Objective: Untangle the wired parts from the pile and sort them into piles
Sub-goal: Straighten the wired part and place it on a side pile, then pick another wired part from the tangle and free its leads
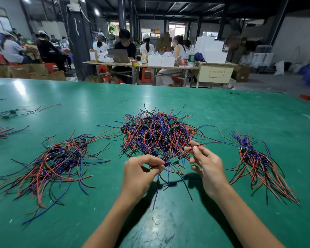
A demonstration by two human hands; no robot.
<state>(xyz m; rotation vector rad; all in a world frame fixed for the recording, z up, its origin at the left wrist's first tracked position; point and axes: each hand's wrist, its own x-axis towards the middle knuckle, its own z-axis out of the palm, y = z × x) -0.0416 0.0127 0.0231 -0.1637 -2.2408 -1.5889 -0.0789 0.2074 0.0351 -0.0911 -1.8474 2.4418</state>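
Left hand [141, 169] pinches a part [174, 161] by its wires; right hand [204, 163] pinches a red wire [207, 144] beyond; light, limp, snag-prone; better held at the board.

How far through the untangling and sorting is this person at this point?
Partly done. Two sorted piles lie on the green table: a larger left pile and a smaller right pile. In hand: the left hand and right hand pinch the wires of one part with a green board. Left: the tangled middle pile remains large.
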